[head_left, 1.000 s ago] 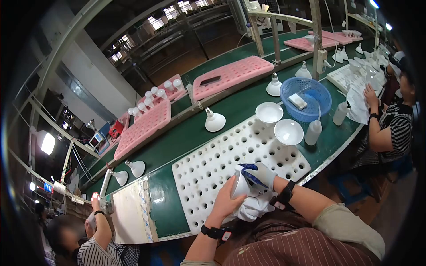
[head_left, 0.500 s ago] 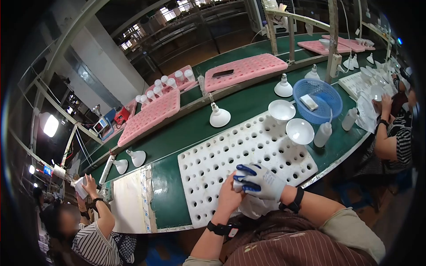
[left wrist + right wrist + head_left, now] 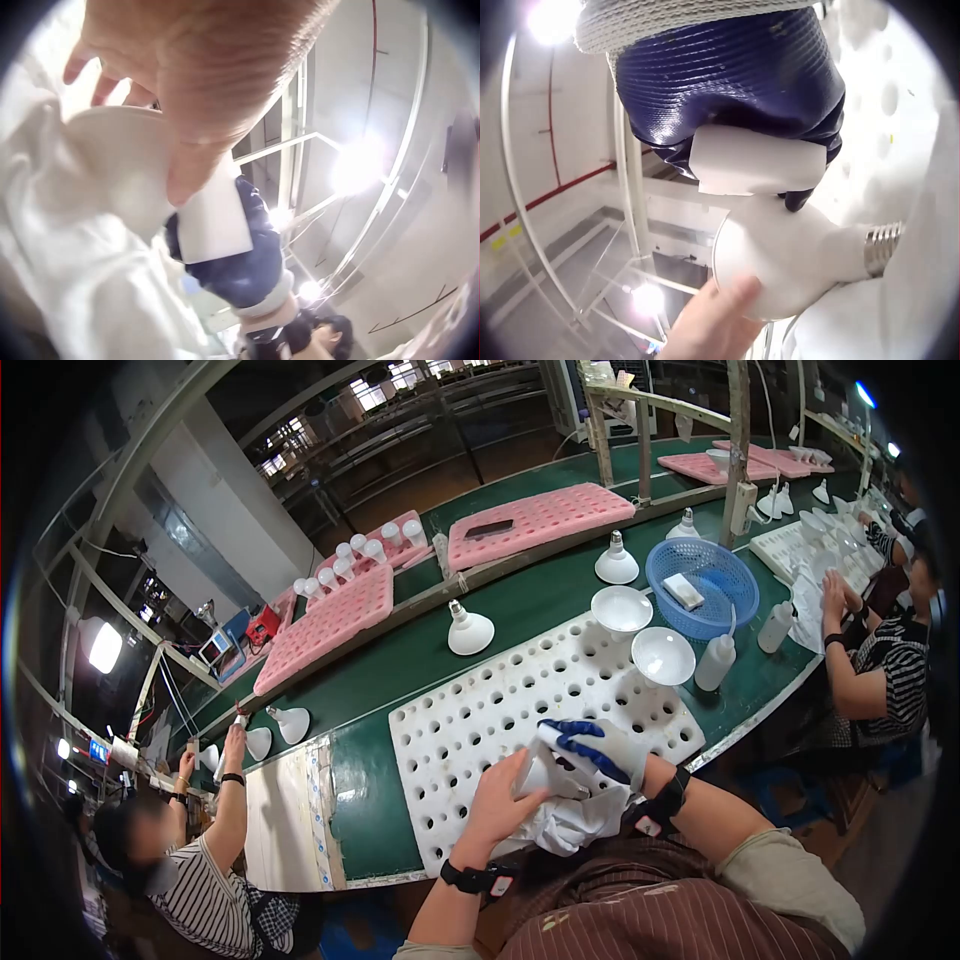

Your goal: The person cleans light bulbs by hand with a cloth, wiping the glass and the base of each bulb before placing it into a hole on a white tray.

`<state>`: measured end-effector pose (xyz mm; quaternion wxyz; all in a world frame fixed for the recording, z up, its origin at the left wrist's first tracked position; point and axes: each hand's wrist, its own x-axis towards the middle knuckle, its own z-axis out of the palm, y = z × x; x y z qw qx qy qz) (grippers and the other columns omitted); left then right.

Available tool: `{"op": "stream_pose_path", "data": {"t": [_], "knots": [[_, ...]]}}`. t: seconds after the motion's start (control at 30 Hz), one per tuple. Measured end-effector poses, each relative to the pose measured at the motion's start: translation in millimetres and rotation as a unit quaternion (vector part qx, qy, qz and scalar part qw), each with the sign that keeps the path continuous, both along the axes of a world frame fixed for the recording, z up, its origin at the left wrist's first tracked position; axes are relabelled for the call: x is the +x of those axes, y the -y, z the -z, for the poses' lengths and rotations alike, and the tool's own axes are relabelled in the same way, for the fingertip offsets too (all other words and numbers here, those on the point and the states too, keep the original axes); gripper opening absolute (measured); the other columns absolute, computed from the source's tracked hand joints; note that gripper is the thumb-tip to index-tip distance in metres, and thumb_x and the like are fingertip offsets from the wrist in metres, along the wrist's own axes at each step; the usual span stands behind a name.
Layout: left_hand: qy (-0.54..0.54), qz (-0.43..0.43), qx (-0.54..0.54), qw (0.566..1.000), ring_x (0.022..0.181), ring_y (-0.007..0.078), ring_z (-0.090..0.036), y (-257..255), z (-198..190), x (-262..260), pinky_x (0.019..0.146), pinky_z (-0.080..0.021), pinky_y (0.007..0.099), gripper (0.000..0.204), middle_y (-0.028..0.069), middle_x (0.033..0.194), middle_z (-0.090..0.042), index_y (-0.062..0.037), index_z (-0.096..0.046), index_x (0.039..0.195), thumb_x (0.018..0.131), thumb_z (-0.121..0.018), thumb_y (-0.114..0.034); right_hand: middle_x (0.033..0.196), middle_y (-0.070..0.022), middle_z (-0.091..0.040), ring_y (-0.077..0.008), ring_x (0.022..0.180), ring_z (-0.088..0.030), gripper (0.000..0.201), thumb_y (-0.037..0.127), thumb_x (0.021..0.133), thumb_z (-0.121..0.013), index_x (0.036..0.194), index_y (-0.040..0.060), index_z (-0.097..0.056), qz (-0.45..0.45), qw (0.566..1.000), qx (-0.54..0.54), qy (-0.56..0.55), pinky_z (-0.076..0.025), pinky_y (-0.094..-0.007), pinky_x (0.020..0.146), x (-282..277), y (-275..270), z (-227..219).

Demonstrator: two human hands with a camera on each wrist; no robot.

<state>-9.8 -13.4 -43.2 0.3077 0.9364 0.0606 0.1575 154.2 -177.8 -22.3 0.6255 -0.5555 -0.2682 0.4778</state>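
A white reflector bulb (image 3: 780,255) with a metal screw base (image 3: 885,247) is held in my bare left hand (image 3: 497,800), thumb across its side. My right hand (image 3: 605,753) wears a light knit glove with a blue coated palm. Between its fingers it grips a white sponge-like block (image 3: 757,163), right at the bulb's side in the right wrist view. A crumpled white cloth (image 3: 575,820) hangs below the bulb, near my apron. Both hands are above the near edge of a white foam tray (image 3: 470,730) with rows of holes.
Two white bowl-shaped shades (image 3: 663,656) rest at the tray's right corner, beside a squeeze bottle (image 3: 715,663) and a blue basket (image 3: 703,585). A reflector bulb (image 3: 470,630) stands behind the tray. Pink foam trays (image 3: 540,525) line the back. People work on either side.
My gloved hand closed over the bulb's front half a second ago, then turned back to its side with the block showing. The person at left has reached toward the bulbs on the bench.
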Motion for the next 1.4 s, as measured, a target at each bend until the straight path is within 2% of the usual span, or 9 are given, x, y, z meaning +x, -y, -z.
{"op": "stream_pose_path", "data": {"t": [0.07,0.17,0.57,0.67,0.77,0.9,1.13,1.3,1.4], "knots": [[-0.105,-0.103,-0.138,0.979,0.109,0.0312,-0.058,15.8,-10.5,6.3,0.097,-0.044,0.0378,0.058,0.0171,0.116,-0.063,-0.0038,-0.055,0.125,0.073,-0.076,-0.019,0.118,-0.0064,-0.062,-0.0141,0.102,-0.058,0.041,0.021,0.090,-0.061,0.130,0.0106,-0.059,-0.029,0.989,0.013,0.145,-0.049,-0.0274,0.086,-14.7,-3.3,-1.4],[-0.098,-0.090,-0.208,0.969,0.114,0.0352,-0.055,21.0,-1.2,8.1,0.099,-0.042,0.0396,0.067,0.0205,0.121,-0.059,0.0011,-0.050,0.128,0.072,-0.076,-0.025,0.129,-0.0191,-0.053,-0.0343,0.117,-0.054,0.045,0.023,0.084,-0.064,0.128,0.0187,-0.060,0.000,0.810,0.038,0.585,-0.041,-0.0424,0.102,-33.4,-7.7,0.8],[0.073,-0.053,-0.034,0.995,0.122,0.0371,-0.050,23.8,12.8,-11.9,0.104,-0.038,0.0442,0.072,0.0210,0.131,-0.054,0.0028,-0.045,0.134,0.074,-0.075,-0.022,0.112,-0.0133,-0.066,-0.0153,0.101,-0.062,0.040,0.020,0.090,-0.056,0.127,0.0064,-0.059,0.008,0.994,0.012,0.111,-0.049,-0.0286,0.088,-6.8,-17.1,24.8],[0.036,-0.087,-0.084,0.992,0.120,0.0378,-0.051,21.3,5.1,-10.3,0.103,-0.039,0.0434,0.069,0.0210,0.130,-0.054,0.0003,-0.047,0.132,0.073,-0.076,-0.019,0.121,-0.0159,-0.061,-0.0223,0.106,-0.062,0.043,0.020,0.087,-0.062,0.127,0.0069,-0.058,-0.003,0.975,0.042,0.216,-0.048,-0.0312,0.092,-19.8,-11.6,-3.6],[-0.012,-0.119,-0.187,0.975,0.121,0.0383,-0.050,14.2,38.4,-8.4,0.103,-0.040,0.0426,0.067,0.0212,0.129,-0.054,-0.0021,-0.048,0.132,0.072,-0.076,-0.015,0.130,-0.0193,-0.052,-0.0360,0.113,-0.055,0.045,0.027,0.084,-0.064,0.127,0.0140,-0.058,0.006,0.816,0.071,0.574,-0.045,-0.0426,0.096,-38.8,-10.9,-3.3],[-0.063,-0.134,-0.192,0.970,0.121,0.0379,-0.049,22.5,21.1,-12.3,0.102,-0.040,0.0430,0.070,0.0222,0.131,-0.053,-0.0006,-0.047,0.133,0.070,-0.077,-0.013,0.133,-0.0209,-0.050,-0.0393,0.116,-0.052,0.046,0.029,0.084,-0.063,0.128,0.0187,-0.057,-0.027,0.786,0.061,0.615,-0.043,-0.0452,0.098,-37.7,-16.3,-11.6],[0.008,-0.113,-0.073,0.991,0.120,0.0360,-0.051,26.8,6.4,-21.7,0.104,-0.039,0.0408,0.072,0.0222,0.130,-0.053,0.0016,-0.046,0.135,0.074,-0.077,-0.022,0.112,-0.0142,-0.067,-0.0233,0.098,-0.064,0.041,0.022,0.088,-0.057,0.127,0.0103,-0.061,-0.084,0.983,-0.072,0.144,-0.048,-0.0331,0.091,5.3,-42.6,21.6],[0.077,-0.069,0.052,0.993,0.120,0.0344,-0.051,6.9,14.7,-25.7,0.102,-0.039,0.0418,0.069,0.0194,0.129,-0.055,0.0002,-0.049,0.133,0.073,-0.077,-0.018,0.121,-0.0138,-0.063,-0.0224,0.107,-0.061,0.043,0.023,0.088,-0.059,0.129,0.0099,-0.058,-0.043,0.981,0.013,0.190,-0.046,-0.0320,0.094,-16.8,-26.2,-3.7],[0.047,-0.090,-0.051,0.994,0.111,0.0328,-0.056,9.1,13.2,-14.9,0.096,-0.043,0.0397,0.061,0.0167,0.119,-0.059,0.0002,-0.052,0.128,0.073,-0.075,-0.013,0.125,-0.0174,-0.057,-0.0346,0.114,-0.053,0.045,0.027,0.085,-0.064,0.129,0.0167,-0.059,-0.037,0.871,0.038,0.489,-0.044,-0.0380,0.099,-33.0,-27.5,-13.4]]}}
